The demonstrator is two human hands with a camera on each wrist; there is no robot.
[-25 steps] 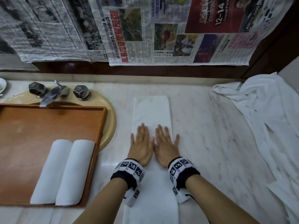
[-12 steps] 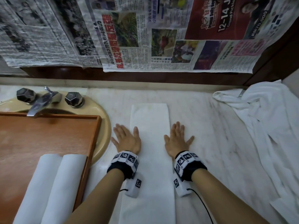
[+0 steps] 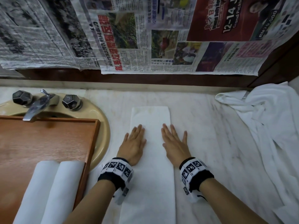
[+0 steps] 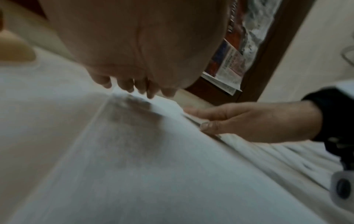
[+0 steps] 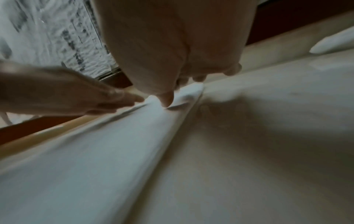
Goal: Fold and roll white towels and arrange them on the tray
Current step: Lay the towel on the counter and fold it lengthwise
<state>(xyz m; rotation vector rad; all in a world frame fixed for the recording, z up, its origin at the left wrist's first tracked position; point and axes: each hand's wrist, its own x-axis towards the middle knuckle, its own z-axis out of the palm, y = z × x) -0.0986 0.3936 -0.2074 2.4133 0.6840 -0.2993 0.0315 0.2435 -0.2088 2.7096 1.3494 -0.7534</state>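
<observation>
Head: hands (image 3: 134, 145) astride towel (image 3: 149, 167) edges.

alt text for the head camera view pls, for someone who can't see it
Two flat hands, the left hand and right hand, press the long edges of a folded white towel lying as a narrow strip on a marble counter. To the left, a wooden tray over a sink holds two rolled towels; loose white towels are heaped at right, newspaper behind.
</observation>
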